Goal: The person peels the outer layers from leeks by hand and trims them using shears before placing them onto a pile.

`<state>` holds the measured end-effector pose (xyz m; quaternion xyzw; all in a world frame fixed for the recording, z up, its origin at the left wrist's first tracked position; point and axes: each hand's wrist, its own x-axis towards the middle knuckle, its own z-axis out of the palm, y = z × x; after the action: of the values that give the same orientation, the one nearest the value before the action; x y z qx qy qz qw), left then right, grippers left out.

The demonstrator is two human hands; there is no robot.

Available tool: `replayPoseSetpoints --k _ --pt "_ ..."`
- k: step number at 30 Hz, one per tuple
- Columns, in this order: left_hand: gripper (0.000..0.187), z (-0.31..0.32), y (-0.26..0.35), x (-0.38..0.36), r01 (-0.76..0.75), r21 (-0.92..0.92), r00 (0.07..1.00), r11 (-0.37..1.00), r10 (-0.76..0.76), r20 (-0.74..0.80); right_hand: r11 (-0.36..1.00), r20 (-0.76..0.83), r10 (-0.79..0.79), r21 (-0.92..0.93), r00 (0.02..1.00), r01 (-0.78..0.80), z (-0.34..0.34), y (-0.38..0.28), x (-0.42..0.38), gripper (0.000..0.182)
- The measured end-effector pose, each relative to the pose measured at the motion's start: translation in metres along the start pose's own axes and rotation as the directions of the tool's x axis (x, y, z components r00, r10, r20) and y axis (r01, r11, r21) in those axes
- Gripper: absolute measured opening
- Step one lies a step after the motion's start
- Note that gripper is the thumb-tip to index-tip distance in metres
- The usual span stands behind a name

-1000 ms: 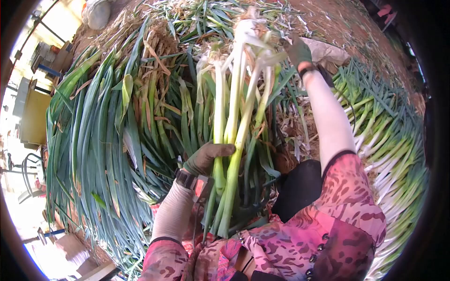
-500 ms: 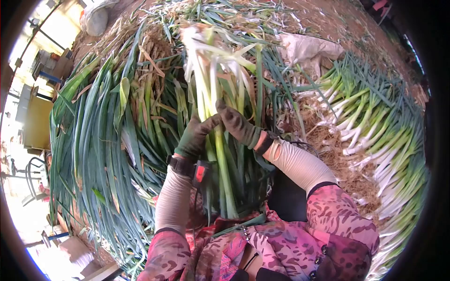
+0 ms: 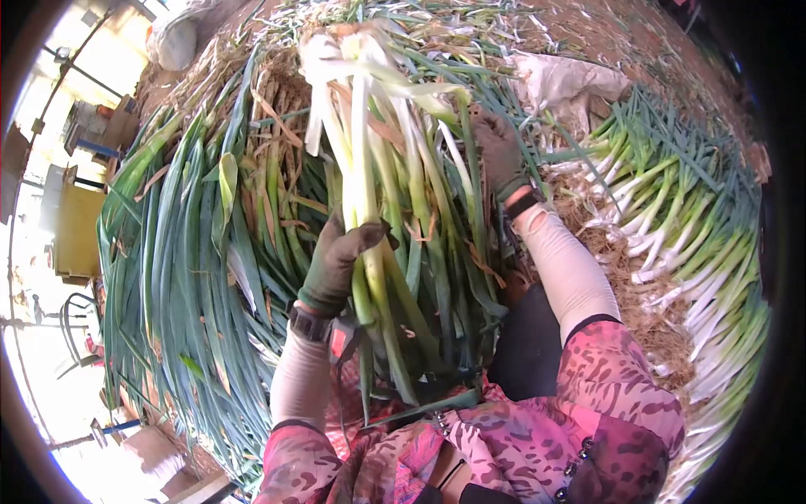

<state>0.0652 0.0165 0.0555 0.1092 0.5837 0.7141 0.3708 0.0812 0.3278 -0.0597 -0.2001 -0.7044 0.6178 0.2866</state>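
Observation:
My left hand (image 3: 340, 265), in a dark glove, is closed around the stalks of a few green onions (image 3: 361, 160). Their white root ends point away from me, and the green leaves hang toward my lap. Peeled pale leaf strips (image 3: 403, 82) droop across the top of these stalks. My right hand (image 3: 497, 151), gloved too, is off to the right with curled fingers, beside a hanging green leaf. Whatever it may pinch is hidden. More green onions (image 3: 424, 193) lie beneath and just right of the held ones.
A large heap of untrimmed green onions (image 3: 168, 252) spreads on the left. Cleaned green onions (image 3: 672, 235) lie in a long row on the right, beside brown root scraps (image 3: 621, 277). A whitish sack (image 3: 571, 80) sits behind, and leaf litter covers the ground beyond.
My right hand has left the stalks and moved up and right. My left hand keeps its hold, slightly lower and further left. The held stalks have shifted a little left.

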Motion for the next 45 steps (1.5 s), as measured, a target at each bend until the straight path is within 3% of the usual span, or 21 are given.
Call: replayPoseSetpoints --k 2,5,8,10,12,14,15,18,21,26,29,30,31,32,34,36,38,40,42,43,45 --pt "0.056 0.004 0.023 -0.003 -0.065 -0.021 0.997 0.998 0.066 0.046 0.891 -0.066 -0.348 -0.333 0.935 0.308 -0.008 -0.014 0.008 0.050" --pt "0.064 0.010 0.065 -0.008 -0.107 0.003 0.993 0.994 0.107 0.057 0.798 0.053 -0.524 -0.319 0.850 0.512 -0.018 -0.064 0.026 0.073" --pt "0.066 0.026 0.116 -0.017 -0.240 0.047 0.969 0.970 0.236 0.070 0.745 0.033 -0.651 -0.165 0.759 0.646 -0.032 -0.124 0.061 0.072" --pt "0.068 0.044 0.154 -0.032 -0.312 0.151 0.949 0.938 0.301 0.090 0.659 -0.003 -0.749 -0.093 0.662 0.746 -0.041 -0.197 0.070 0.071" --pt "0.076 0.056 0.183 -0.047 -0.345 0.159 0.928 0.925 0.309 0.209 0.654 -0.060 -0.743 0.151 0.667 0.742 -0.047 -0.250 0.075 0.076" --pt "0.077 0.077 0.203 -0.067 -0.377 0.183 0.911 0.908 0.329 0.247 0.628 -0.063 -0.622 0.557 0.781 0.544 -0.061 -0.290 0.098 0.086" --pt "0.084 0.067 0.212 -0.068 -0.355 0.212 0.899 0.910 0.271 0.343 0.588 -0.062 -0.595 0.646 0.801 0.486 -0.067 -0.309 0.105 0.086" --pt "0.099 0.090 0.222 -0.097 -0.316 0.315 0.912 0.895 0.194 0.362 0.474 -0.053 -0.604 0.779 0.795 0.412 -0.078 -0.349 0.096 0.084" --pt "0.098 0.112 0.220 -0.114 -0.331 0.368 0.870 0.869 0.130 0.476 0.397 -0.022 -0.644 0.845 0.764 0.359 -0.085 -0.370 0.074 0.082" --pt "0.092 0.123 0.206 -0.129 -0.292 0.488 0.900 0.822 0.063 0.431 0.424 0.176 -0.724 0.876 0.667 0.229 -0.100 -0.364 0.005 0.079" --pt "0.091 0.134 0.203 -0.139 -0.286 0.497 0.913 0.819 0.076 0.400 0.537 0.354 -0.752 0.818 0.556 0.205 -0.114 -0.346 -0.047 0.078" --pt "0.091 0.138 0.207 -0.142 -0.250 0.547 0.927 0.799 0.035 0.373 0.590 0.398 -0.745 0.768 0.535 0.250 -0.119 -0.340 -0.061 0.077" --pt "0.090 0.141 0.207 -0.141 -0.306 0.573 0.920 0.760 0.081 0.384 0.640 0.427 -0.734 0.697 0.528 0.325 -0.123 -0.337 -0.073 0.077" --pt "0.089 0.141 0.205 -0.136 -0.357 0.599 0.910 0.717 0.123 0.396 0.676 0.422 -0.723 0.594 0.548 0.435 -0.125 -0.333 -0.080 0.077" --pt "0.091 0.141 0.203 -0.121 -0.411 0.653 0.893 0.636 0.138 0.427 0.689 0.329 -0.714 0.171 0.618 0.704 -0.126 -0.333 -0.084 0.083" --pt "0.084 0.151 0.216 -0.118 -0.459 0.679 0.882 0.574 0.198 0.429 0.767 0.220 -0.591 -0.144 0.776 0.626 -0.127 -0.346 -0.091 0.087" --pt "0.080 0.157 0.229 -0.117 -0.491 0.693 0.868 0.528 0.234 0.437 0.611 -0.112 -0.741 -0.522 0.662 0.595 -0.114 -0.343 -0.071 0.112" --pt "0.081 0.171 0.245 -0.136 -0.495 0.736 0.867 0.461 0.211 0.451 0.507 -0.043 -0.839 -0.421 0.542 0.752 -0.114 -0.350 -0.048 0.100" --pt "0.082 0.174 0.257 -0.152 -0.494 0.782 0.867 0.379 0.153 0.473 0.057 0.143 -0.974 -0.585 0.173 0.809 -0.123 -0.363 -0.033 0.075" --pt "0.083 0.177 0.257 -0.161 -0.481 0.780 0.871 0.400 0.115 0.478 -0.166 0.227 -0.974 -0.635 -0.024 0.755 -0.127 -0.370 -0.027 0.063" --pt "0.085 0.179 0.249 -0.179 -0.445 0.777 0.877 0.445 0.041 0.479 0.001 0.042 -0.999 -0.092 0.005 0.996 -0.101 -0.379 -0.016 0.057"
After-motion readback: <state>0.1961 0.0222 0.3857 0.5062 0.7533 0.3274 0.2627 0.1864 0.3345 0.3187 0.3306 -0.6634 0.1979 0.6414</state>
